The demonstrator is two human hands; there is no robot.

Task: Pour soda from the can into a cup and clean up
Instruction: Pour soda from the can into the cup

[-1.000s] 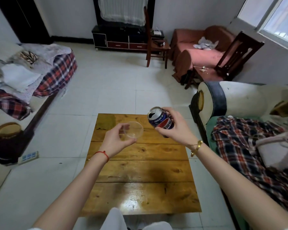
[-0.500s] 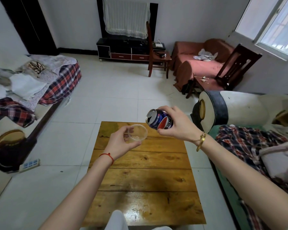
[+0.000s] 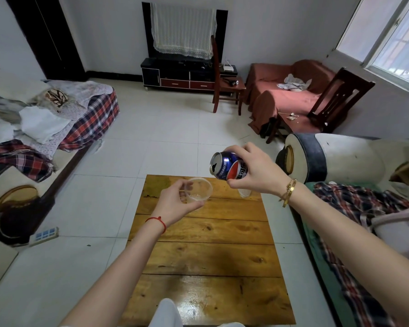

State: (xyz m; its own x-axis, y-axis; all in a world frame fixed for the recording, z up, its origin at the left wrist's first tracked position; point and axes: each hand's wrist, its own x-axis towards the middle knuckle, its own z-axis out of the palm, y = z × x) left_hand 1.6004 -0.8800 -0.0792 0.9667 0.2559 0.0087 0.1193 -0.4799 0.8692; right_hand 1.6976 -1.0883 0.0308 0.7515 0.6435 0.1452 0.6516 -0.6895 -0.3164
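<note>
Above the far end of the wooden table [image 3: 208, 251], the left hand [image 3: 175, 201] grips a clear plastic cup [image 3: 198, 188], fingers curled round its side, mouth tipped up and slightly toward the can. Just right of the cup and a little higher, the right hand [image 3: 255, 171] holds the blue soda can [image 3: 227, 166] from above, tilted nearly flat, its open top facing the cup but apart from its rim. Below that hand, a second clear cup [image 3: 244, 193] stands on the table's far right corner.
</note>
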